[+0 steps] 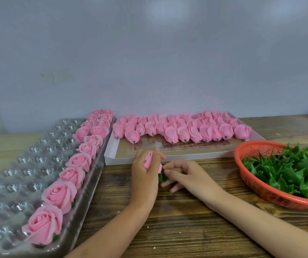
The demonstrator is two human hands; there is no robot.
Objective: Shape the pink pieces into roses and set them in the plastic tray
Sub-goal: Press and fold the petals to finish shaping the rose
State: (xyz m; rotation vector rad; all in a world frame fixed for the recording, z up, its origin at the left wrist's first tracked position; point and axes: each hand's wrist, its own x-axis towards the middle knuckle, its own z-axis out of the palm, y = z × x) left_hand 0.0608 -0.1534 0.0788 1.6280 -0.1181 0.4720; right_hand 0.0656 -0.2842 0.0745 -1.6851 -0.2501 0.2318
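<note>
Your left hand (144, 176) is gripping the pink rosebud (148, 159), fingers curled round it, tip pointing away from you; your right hand (184, 174) is pinching the green calyx (161, 177) at its base.

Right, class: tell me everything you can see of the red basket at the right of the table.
The red basket is a shallow, round bowl, plastic by its look, with a latticed wall and a solid rim. It sits upright on the wooden table at the right, where the picture's edge cuts off part of it. It holds a loose heap of glossy green leaf pieces with jagged points.
</note>
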